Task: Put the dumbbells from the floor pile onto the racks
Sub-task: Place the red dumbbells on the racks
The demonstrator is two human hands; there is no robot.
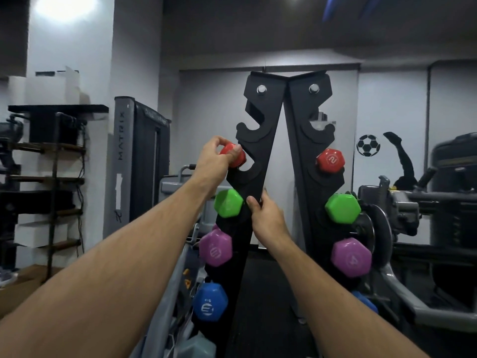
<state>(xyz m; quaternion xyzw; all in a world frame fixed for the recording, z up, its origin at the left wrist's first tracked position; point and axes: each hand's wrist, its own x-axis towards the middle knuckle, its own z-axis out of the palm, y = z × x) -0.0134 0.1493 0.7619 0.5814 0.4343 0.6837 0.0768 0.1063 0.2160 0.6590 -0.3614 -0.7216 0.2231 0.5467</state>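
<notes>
Left hand [214, 161] grip curled round red hexagonal dumbbell [233, 155] at the second hook of the black A-frame steel rack [254, 140], right hand [265, 215] grip clasping the rack's left upright edge, second red dumbbell [330, 161] seated opposite

Gym: dumbbell rack [258, 156], Matrix weight machine [139, 161], football wall decal [368, 145].

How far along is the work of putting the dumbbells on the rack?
Mostly done, it seems. Green, purple and blue dumbbells sit in the rack, and another red one is already on the far side. In hand: the left hand is seating a red dumbbell while the right hand steadies the frame. The top hooks are empty; the floor pile is out of view.
</notes>
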